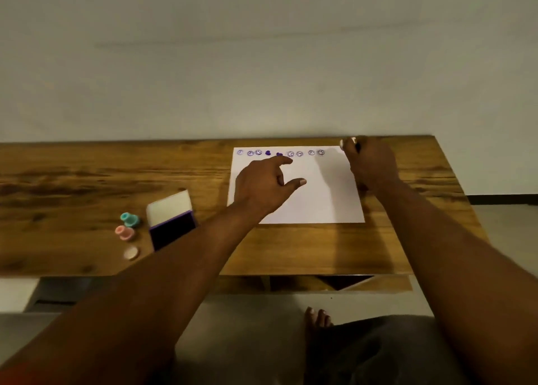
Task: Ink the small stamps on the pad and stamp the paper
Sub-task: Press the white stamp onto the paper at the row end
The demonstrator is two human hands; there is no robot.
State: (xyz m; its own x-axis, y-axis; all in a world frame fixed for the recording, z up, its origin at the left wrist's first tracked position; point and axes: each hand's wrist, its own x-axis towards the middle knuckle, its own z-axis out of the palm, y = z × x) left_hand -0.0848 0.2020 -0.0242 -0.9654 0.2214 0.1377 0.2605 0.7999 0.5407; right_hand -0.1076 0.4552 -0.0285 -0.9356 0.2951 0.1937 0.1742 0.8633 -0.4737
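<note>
A white paper [314, 201] lies on the wooden table [87, 175], with a row of several purple stamp marks [279, 153] along its far edge. My left hand [262, 186] rests on the paper's left part, fingers spread, holding nothing. My right hand [371, 163] is at the paper's far right corner, closed on a small stamp [353, 141] whose light tip shows between the fingers. The open ink pad [171, 230] with a dark purple face and raised white lid sits left of the paper. A teal stamp [129, 219] and a pink stamp [124, 232] stand beside it.
A small round pale cap [131, 252] lies near the table's front edge, below the pink stamp. The wall runs right behind the table's far edge. My knee and a bare foot [317, 317] show under the table front.
</note>
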